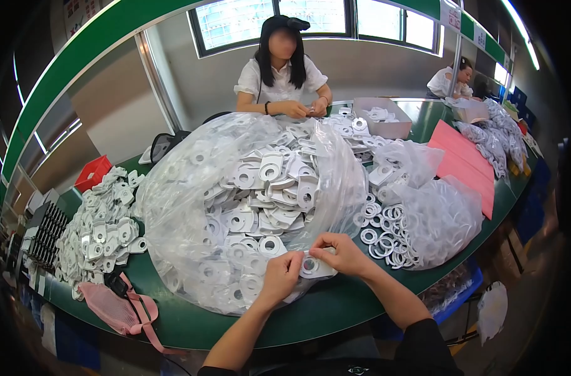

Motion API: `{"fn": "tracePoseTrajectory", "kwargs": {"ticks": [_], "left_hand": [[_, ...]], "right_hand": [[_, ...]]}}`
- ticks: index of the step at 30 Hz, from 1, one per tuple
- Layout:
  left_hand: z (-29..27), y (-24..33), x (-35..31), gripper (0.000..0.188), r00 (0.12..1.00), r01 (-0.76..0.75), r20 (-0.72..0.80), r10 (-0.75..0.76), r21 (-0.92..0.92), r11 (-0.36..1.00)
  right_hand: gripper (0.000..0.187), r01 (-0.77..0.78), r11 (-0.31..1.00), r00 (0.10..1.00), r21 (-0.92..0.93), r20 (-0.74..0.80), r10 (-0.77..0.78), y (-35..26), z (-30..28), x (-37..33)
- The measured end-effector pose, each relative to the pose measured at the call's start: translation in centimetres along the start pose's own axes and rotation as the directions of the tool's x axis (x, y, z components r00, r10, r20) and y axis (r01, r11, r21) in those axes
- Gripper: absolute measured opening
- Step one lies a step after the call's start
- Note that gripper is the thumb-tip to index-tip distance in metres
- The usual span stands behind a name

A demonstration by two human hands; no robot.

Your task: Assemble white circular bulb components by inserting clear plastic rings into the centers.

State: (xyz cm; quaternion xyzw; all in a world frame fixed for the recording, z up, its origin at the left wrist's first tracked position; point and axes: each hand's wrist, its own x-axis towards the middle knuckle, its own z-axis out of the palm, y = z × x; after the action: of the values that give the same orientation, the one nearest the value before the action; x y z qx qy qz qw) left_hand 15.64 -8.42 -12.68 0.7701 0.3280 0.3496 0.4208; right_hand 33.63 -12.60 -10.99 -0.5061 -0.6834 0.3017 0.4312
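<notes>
In front of me, at the near edge of a big clear plastic bag (172,219), both my hands are closed on one white plastic part (323,271) with a round hole. My left hand (280,279) pinches it at its left side. My right hand (343,255) has thumb and fingers together at its upper right edge. The fingertips hide some of the part. Behind my hands the open bag holds a heap of similar white parts (270,170), flat tabs with ringed holes. To the right of my right hand lie loose white rings (381,241).
More rings fill a clear bag (451,219) at right, near a pink sheet (464,166). Finished-looking white parts (104,235) pile up at left by a red bin (93,173). A pink strap bag (119,307) lies at the green table's (235,327) near left edge. A co-worker (283,75) sits opposite.
</notes>
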Motion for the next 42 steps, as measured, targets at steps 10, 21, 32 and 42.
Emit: {"fn": "tracePoseTrajectory", "kwargs": {"ticks": [10, 21, 32, 42], "left_hand": [[2.2, 0.2, -0.3, 0.036, 0.991, -0.002, -0.12, -0.063, -0.479, 0.878], [-0.8, 0.1, 0.0, 0.043, 0.997, 0.079, 0.024, -0.075, -0.354, 0.932], [-18.5, -0.9, 3.3, 0.014, 0.936, 0.023, -0.35, -0.042, -0.058, 0.998], [-42.6, -5.7, -1.1, 0.087, 0.278, 0.109, -0.948, -0.156, -0.13, 0.986]], "right_hand": [[0.006, -0.144, 0.691, 0.916, 0.708, -0.17, 0.365, 0.3, 2.0, 0.2], [0.025, -0.141, 0.97, 0.952, 0.196, -0.241, 0.188, -0.5, 1.4, 1.1], [0.019, -0.071, 0.995, 0.908, 0.066, -0.409, 0.091, 0.7, -1.5, 0.2], [0.011, -0.059, 0.996, 0.771, -0.069, -0.636, 0.002, 2.3, -3.9, 0.9]]}}
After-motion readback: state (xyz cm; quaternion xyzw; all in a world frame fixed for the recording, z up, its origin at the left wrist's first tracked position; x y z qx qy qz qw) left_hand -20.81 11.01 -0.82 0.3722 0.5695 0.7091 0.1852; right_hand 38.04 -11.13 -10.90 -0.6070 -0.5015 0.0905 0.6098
